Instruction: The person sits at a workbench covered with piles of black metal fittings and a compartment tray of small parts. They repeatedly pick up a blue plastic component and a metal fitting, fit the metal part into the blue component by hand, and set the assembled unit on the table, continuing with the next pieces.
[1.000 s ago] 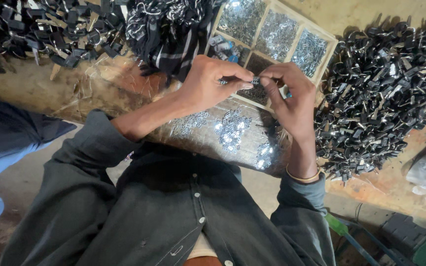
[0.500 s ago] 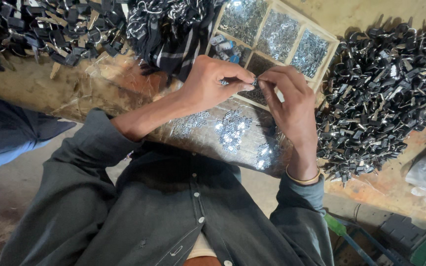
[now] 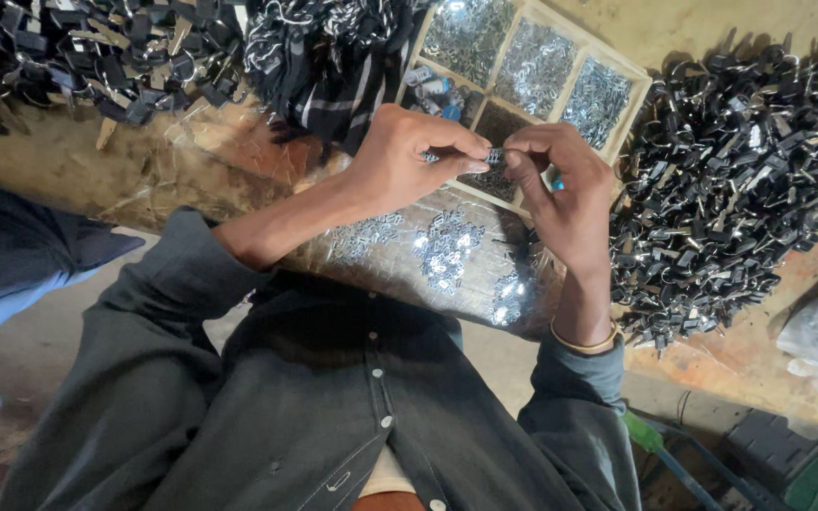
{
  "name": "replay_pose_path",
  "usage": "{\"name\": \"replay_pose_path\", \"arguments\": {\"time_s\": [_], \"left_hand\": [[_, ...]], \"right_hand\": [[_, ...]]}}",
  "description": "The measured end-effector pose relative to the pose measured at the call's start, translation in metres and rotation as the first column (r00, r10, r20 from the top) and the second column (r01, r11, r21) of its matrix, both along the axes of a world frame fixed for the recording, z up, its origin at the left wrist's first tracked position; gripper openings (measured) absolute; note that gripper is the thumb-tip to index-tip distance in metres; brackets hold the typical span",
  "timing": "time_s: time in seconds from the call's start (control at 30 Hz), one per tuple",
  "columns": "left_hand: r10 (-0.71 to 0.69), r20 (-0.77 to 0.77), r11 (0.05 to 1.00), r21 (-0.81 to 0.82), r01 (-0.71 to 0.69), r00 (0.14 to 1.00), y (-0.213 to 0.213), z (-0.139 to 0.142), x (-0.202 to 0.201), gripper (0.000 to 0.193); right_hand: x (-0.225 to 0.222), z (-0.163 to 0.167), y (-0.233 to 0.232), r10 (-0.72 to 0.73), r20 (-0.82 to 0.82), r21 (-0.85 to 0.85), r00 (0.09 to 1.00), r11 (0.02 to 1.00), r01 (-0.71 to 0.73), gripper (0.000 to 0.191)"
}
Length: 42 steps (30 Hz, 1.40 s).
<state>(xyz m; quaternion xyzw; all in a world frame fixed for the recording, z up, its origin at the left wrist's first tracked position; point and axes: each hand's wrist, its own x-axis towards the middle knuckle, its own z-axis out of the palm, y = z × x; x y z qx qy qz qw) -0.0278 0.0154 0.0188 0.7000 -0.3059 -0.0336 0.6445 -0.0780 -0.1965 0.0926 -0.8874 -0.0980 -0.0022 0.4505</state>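
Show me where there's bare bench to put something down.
Bare patches: the strip between the left pile of black parts and the dark sleeve, and the reddish corner below the right pile. Crowded: the divided tray, striped cloth, and shiny pieces under both hands.

Left hand (image 3: 400, 161) and right hand (image 3: 560, 189) pinching small metal part (image 3: 492, 155) between fingertips, above compartmented wooden tray (image 3: 638, 87), black clip pile (image 3: 726, 189) beside

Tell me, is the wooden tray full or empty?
Mostly full: the tray holds shiny metal bits in several compartments; one compartment looks dark.
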Motion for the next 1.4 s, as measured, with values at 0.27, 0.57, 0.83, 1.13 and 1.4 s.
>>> {"name": "replay_pose_path", "arguments": {"time_s": [0.27,0.57,0.83,1.13,1.4], "left_hand": [[0.000,0.069,0.999,0.047,-0.004,0.998,-0.002,-0.005,-0.001,0.015],[0.006,0.014,1.000,-0.001,-0.006,1.000,-0.001,-0.005,0.001,0.014],[0.018,0.040,1.000,0.009,-0.018,0.999,0.001,-0.003,0.000,0.015],[0.002,0.042,0.996,-0.085,0.002,0.999,0.002,-0.004,-0.003,0.013],[-0.019,0.047,0.996,-0.084,0.023,0.999,0.020,0.016,-0.021,0.013]], "right_hand": [[-0.002,0.003,0.002,0.102,0.169,-0.171,0.980,0.983,-0.072,0.011],[-0.004,-0.017,-0.004,-0.043,-0.083,0.269,0.996,0.961,0.064,0.014],[-0.002,-0.002,-0.002,0.070,0.082,0.004,0.994,0.998,-0.071,0.019],[-0.020,0.029,-0.027,0.021,0.189,-0.323,0.982,0.945,0.042,0.028],[-0.109,0.018,-0.027,0.079,-0.061,-0.471,0.995,0.877,-0.098,0.023]]}}
